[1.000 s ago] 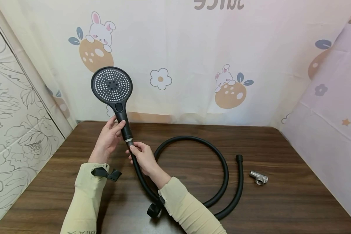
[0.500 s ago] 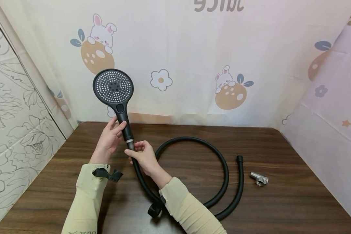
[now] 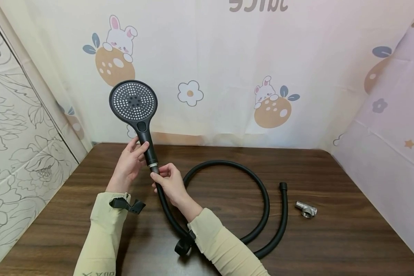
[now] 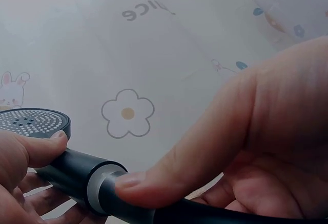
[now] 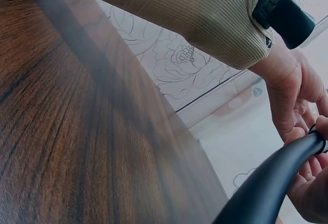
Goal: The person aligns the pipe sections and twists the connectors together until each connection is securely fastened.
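My left hand (image 3: 128,165) grips the shower head (image 3: 133,101) by its handle (image 3: 151,155) above the table (image 3: 314,245); my right hand (image 3: 171,186) pinches the hose (image 3: 224,163) just below the joint (image 3: 153,165). Keeping both aligned should, I judge, prevent skewing.

My left hand (image 3: 128,165) grips from the left, left thumb (image 3: 141,150) laid across the front, left fingers (image 3: 132,143) behind. My right hand (image 3: 172,188) pinches lower and closer to me, right thumb (image 4: 164,180) stretched out, right fingers (image 3: 167,168) curled behind. My left arm (image 3: 101,234) leans slightly right; my right arm (image 3: 224,245) slants up leftward, both hands near yet apart
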Demonstrator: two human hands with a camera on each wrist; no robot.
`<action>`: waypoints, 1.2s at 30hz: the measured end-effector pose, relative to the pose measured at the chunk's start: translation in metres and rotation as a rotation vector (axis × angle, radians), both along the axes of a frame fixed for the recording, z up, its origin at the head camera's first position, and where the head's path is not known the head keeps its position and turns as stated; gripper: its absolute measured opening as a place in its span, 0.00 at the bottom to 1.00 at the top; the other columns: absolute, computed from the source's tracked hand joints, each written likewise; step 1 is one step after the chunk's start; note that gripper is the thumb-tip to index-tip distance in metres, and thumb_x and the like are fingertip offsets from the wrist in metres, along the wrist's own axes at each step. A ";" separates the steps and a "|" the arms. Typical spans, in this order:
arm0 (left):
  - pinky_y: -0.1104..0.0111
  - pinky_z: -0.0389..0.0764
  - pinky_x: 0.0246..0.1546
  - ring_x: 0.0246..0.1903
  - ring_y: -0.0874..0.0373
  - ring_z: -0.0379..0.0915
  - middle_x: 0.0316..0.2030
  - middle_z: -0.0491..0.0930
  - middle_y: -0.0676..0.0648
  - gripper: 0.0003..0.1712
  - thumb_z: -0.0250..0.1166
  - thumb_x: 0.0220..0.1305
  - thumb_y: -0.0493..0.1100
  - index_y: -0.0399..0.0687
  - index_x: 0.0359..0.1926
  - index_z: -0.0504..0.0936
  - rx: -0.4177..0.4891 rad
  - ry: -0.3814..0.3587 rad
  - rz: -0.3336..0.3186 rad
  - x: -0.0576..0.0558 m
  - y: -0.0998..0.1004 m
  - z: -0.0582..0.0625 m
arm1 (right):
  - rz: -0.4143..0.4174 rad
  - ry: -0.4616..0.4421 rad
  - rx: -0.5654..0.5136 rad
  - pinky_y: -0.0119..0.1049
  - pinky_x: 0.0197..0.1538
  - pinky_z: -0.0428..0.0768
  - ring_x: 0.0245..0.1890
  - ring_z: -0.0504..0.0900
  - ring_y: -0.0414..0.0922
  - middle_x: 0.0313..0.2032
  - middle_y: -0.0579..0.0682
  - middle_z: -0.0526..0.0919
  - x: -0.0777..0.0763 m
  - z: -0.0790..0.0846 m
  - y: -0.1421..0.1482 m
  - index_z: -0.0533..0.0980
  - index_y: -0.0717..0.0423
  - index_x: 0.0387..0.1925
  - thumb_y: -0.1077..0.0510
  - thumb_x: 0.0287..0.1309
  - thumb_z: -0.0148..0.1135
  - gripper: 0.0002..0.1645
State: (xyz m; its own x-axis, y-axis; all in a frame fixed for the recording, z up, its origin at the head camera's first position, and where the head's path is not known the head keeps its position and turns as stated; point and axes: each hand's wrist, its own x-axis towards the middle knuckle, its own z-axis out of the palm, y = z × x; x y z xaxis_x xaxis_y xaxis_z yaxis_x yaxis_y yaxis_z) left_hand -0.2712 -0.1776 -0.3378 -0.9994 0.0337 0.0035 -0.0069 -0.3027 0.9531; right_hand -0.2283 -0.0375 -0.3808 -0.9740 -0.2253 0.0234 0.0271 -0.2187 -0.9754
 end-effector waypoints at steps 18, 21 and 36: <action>0.69 0.72 0.38 0.33 0.65 0.74 0.36 0.72 0.55 0.35 0.57 0.63 0.44 0.50 0.68 0.52 -0.013 -0.005 0.006 0.001 0.000 -0.001 | 0.061 -0.009 -0.014 0.29 0.24 0.76 0.20 0.76 0.39 0.36 0.62 0.78 0.000 0.001 0.001 0.66 0.66 0.49 0.61 0.59 0.56 0.18; 0.69 0.73 0.37 0.33 0.65 0.74 0.36 0.73 0.56 0.35 0.57 0.63 0.44 0.50 0.68 0.53 -0.023 -0.010 0.011 0.000 0.000 -0.001 | 0.046 -0.013 -0.004 0.30 0.24 0.77 0.20 0.76 0.39 0.34 0.55 0.74 -0.001 -0.001 0.001 0.66 0.63 0.47 0.62 0.53 0.63 0.21; 0.69 0.73 0.39 0.34 0.65 0.74 0.38 0.71 0.55 0.37 0.57 0.64 0.44 0.50 0.69 0.50 -0.033 -0.009 0.014 0.001 0.000 0.000 | 0.001 -0.012 0.011 0.40 0.28 0.81 0.17 0.77 0.39 0.28 0.54 0.77 -0.001 0.000 0.001 0.72 0.66 0.41 0.63 0.54 0.61 0.13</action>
State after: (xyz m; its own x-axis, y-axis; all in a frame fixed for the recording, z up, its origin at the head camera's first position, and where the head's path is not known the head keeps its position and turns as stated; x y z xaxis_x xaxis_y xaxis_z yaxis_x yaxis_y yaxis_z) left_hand -0.2700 -0.1773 -0.3377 -0.9998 0.0201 -0.0066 -0.0118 -0.2710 0.9625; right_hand -0.2290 -0.0370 -0.3805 -0.9741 -0.2261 0.0093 0.0388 -0.2075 -0.9775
